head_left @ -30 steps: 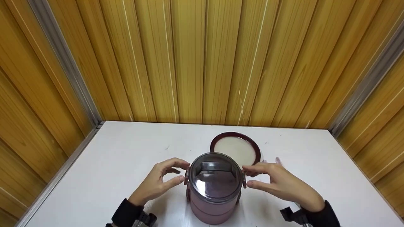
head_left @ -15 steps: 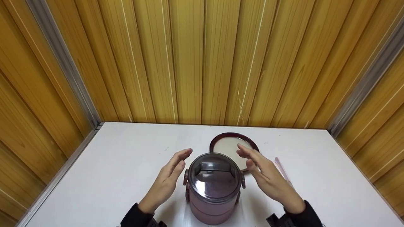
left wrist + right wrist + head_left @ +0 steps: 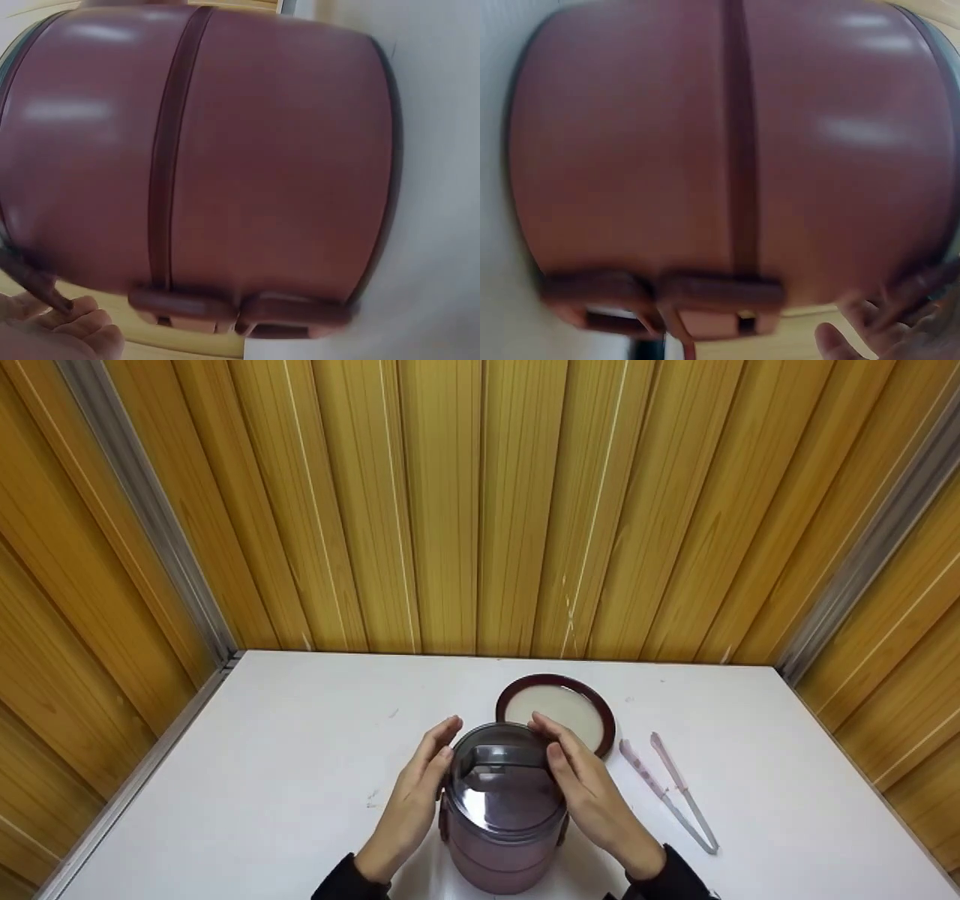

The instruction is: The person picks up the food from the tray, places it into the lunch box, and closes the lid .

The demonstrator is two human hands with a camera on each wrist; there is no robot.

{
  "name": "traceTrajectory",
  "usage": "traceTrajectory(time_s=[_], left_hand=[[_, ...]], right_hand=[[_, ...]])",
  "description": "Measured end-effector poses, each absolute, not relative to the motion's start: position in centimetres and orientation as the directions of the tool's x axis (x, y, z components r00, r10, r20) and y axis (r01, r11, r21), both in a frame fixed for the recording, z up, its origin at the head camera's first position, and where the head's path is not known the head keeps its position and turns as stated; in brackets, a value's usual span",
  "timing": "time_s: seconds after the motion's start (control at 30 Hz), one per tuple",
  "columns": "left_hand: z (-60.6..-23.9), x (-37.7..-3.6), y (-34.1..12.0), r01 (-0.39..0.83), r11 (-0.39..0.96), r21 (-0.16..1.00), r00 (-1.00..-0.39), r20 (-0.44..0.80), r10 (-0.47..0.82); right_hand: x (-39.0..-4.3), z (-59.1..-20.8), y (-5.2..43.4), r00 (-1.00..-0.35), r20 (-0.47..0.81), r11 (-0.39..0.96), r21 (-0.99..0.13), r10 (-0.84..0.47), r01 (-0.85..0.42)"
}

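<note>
**Both hands close in on the lunch box lid**

A pink stacked lunch box [image 3: 504, 825] stands upright near the front edge of the white table [image 3: 262, 765], at its middle. The left hand [image 3: 412, 802] and the right hand [image 3: 592, 802] flank its smoky clear lid [image 3: 506, 791] — fingers fairly straight, laid along the rim on either side, fingertips reaching the far edge by the folded handle. Neither hand looks curled into a real grip; they press or rest rather than pinch.

The wrist views show only the box's side wall, its dark seam and a side clasp [image 3: 225, 311] low down.

Behind the box lies a round dark-rimmed inner lid [image 3: 556, 711]; pink tongs [image 3: 667, 787] lie toward the right edge.

Judging by the pose, the step in hand is getting purchase on the lid. Next would call for even pressure from both sides, keeping the box from tipping.
</note>
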State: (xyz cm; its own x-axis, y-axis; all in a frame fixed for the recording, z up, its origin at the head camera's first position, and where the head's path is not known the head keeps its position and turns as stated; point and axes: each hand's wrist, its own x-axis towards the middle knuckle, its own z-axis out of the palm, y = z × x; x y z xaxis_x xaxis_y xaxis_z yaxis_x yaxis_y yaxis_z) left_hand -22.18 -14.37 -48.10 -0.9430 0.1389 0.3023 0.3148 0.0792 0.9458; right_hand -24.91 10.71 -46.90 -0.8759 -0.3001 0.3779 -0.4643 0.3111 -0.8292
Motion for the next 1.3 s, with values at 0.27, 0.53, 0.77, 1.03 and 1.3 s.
traceTrajectory(time_s=[0.27,0.53,0.77,1.03,1.3], left_hand=[[-48.6,-22.3,-13.3,0.297,0.072,0.952,-0.95,0.287,0.122],[-49.1,-22.7,-13.1,0.31,0.046,0.95,-0.946,0.303,0.119],[-49.5,-22.8,-12.8,0.343,0.031,0.939,-0.936,0.338,0.1],[-49.7,-23.0,-12.5,0.375,0.027,0.927,-0.925,0.372,0.076],[-49.8,-23.1,-12.2,0.425,0.02,0.905,-0.905,0.424,0.034]], right_hand=[[-25.0,-47.4,10.2,-0.894,0.355,0.193,-0.89,-0.274,-0.413],[-25.1,-47.5,10.0,-0.902,0.332,0.094,-0.925,-0.278,-0.369],[-25.2,-47.9,9.8,-0.901,0.337,0.069,-0.927,-0.274,-0.367],[-25.3,-48.0,9.6,-0.902,0.338,0.039,-0.932,-0.268,-0.36],[-25.3,-48.1,9.5,-0.902,0.341,0.007,-0.935,-0.266,-0.356]])
